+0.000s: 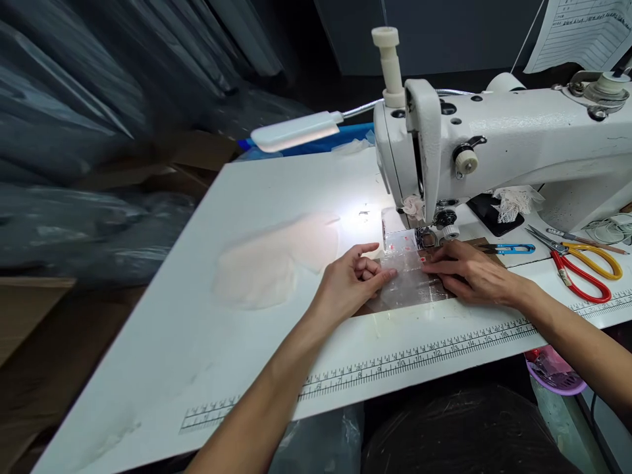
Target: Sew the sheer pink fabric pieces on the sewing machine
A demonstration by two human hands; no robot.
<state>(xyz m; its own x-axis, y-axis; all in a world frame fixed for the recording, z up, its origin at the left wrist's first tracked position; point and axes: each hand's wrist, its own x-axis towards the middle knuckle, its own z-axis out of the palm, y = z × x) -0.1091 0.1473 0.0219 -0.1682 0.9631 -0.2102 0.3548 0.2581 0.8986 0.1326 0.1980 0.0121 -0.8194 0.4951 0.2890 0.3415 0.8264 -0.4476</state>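
A thin see-through plastic sheet with small red marks lies under the needle area of a white sewing machine. Its left edge is between the thumb and curled fingers of my left hand, whose index finger sticks out towards the machine. My right hand is closed at the sheet's right side, fingertips pressed together on it just in front of the presser foot. Below the sheet is a brown plate set in the table. My palms and some fingertips are hidden.
Pale fabric pieces lie on the white table, left of my hands. To the right are blue thread snips, red-and-yellow-handled scissors and a dark phone-like object. A lamp hangs over the table; a ruler strip runs along the front.
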